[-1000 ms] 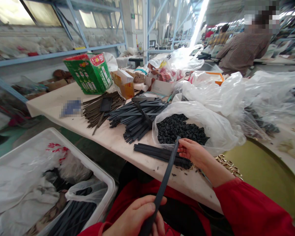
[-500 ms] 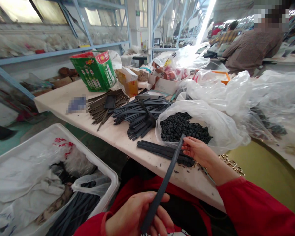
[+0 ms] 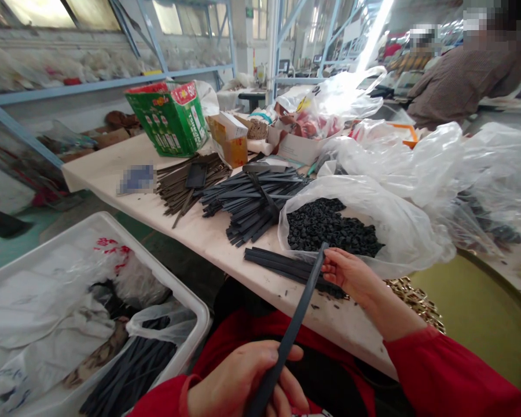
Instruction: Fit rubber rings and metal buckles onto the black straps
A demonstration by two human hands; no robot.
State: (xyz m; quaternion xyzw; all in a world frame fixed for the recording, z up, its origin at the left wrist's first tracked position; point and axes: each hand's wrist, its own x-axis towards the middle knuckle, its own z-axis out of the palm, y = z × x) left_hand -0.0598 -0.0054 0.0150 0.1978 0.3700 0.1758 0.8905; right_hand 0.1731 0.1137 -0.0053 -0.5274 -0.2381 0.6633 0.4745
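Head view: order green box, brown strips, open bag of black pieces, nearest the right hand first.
1. Open bag, just beyond the right hand.
2. Brown strips, farther left.
3. Green box, left, behind the brown strips.

Dk grey strip [image 3: 301, 307], long, flat & narrow; slants diag., upper end in R hand [image 3: 351, 277], lower part across L hand [image 3: 243, 373].

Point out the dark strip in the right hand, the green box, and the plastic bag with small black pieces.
Dark strip [image 3: 302, 309]: head view, visible mid-length.
Green box [image 3: 170, 123]: head view, printed side.
Plastic bag [image 3: 410, 229]: head view, bare plastic toward the picture's right.
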